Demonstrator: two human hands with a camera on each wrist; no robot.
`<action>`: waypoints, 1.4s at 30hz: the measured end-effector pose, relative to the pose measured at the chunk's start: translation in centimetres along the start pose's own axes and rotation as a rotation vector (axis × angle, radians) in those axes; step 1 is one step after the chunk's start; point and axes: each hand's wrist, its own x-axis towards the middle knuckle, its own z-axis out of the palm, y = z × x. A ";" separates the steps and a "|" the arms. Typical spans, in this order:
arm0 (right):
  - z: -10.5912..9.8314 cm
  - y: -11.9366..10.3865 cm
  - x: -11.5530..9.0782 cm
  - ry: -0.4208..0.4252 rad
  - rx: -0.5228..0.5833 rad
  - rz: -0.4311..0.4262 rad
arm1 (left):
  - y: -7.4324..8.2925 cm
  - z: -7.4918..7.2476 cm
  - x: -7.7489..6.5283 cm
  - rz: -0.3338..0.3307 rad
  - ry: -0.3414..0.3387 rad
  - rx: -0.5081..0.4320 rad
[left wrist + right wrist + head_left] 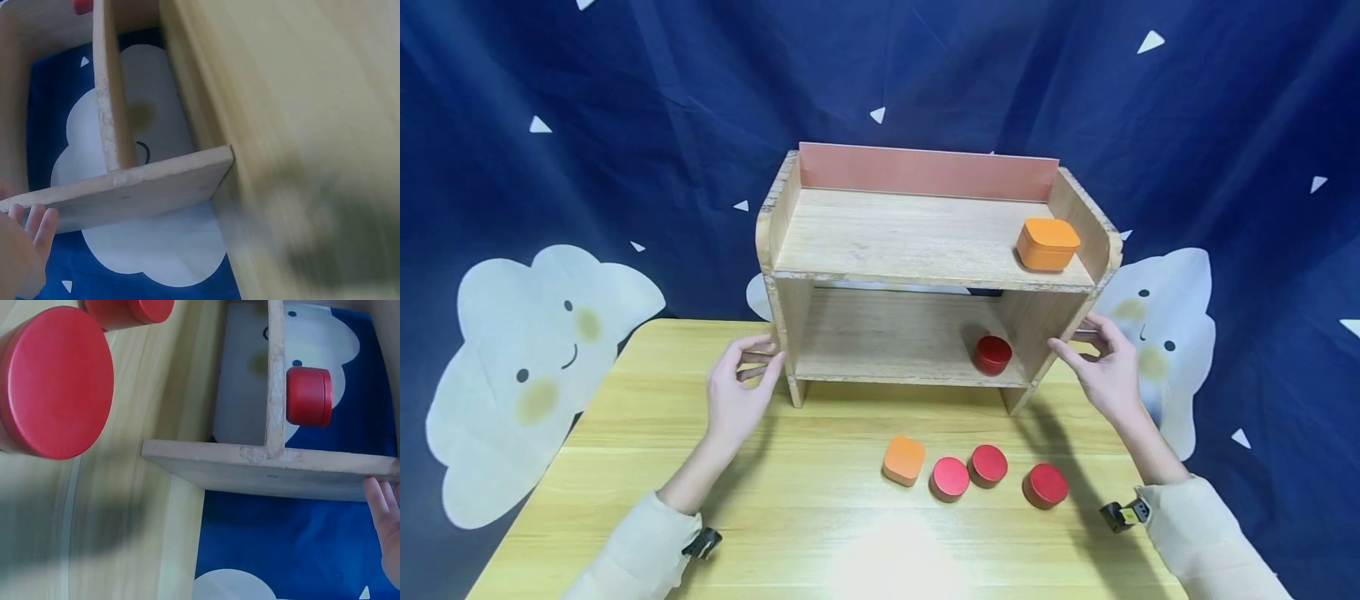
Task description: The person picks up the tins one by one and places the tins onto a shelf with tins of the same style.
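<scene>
A small two-tier wooden shelf (887, 233) with a pink back strip (925, 173) stands upright on the table. My left hand (739, 392) is at its left side panel, thumb tip by the front edge and fingers loosely bent. On the opposite side, my right hand (1108, 367) has its fingertips at the right side panel (312, 472), thumb near the front edge. An orange rounded-square tin (1048, 246) sits at the right of the top tier. Below it, a round red tin (992, 356) stands on the lower tier.
In front of the shelf, another orange tin (903, 460) lies on the wooden table (805, 500) beside three round red tins, the rightmost (1046, 486) slightly apart. A dark blue curtain (700, 125) with white clouds and triangles hangs behind.
</scene>
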 end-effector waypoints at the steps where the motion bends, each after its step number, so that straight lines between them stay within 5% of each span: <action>1: -0.1 0.0 0.0 -0.006 -0.002 -0.006 | -0.1 0.0 -0.3 0.009 -0.005 0.007; 6: -0.3 0.3 0.0 -0.031 0.018 -0.023 | -0.4 0.2 -1.6 0.061 -0.060 0.031; 18: -0.3 0.6 0.2 -0.036 0.062 -0.042 | -0.1 3.0 -4.6 0.174 -0.352 0.147; 33: -0.3 0.6 0.1 -0.038 0.055 -0.045 | 0.0 6.0 -7.1 0.165 -0.881 0.352; 42: -0.3 0.5 0.1 -0.038 0.065 -0.052 | -0.6 7.5 -7.9 0.192 -1.055 0.445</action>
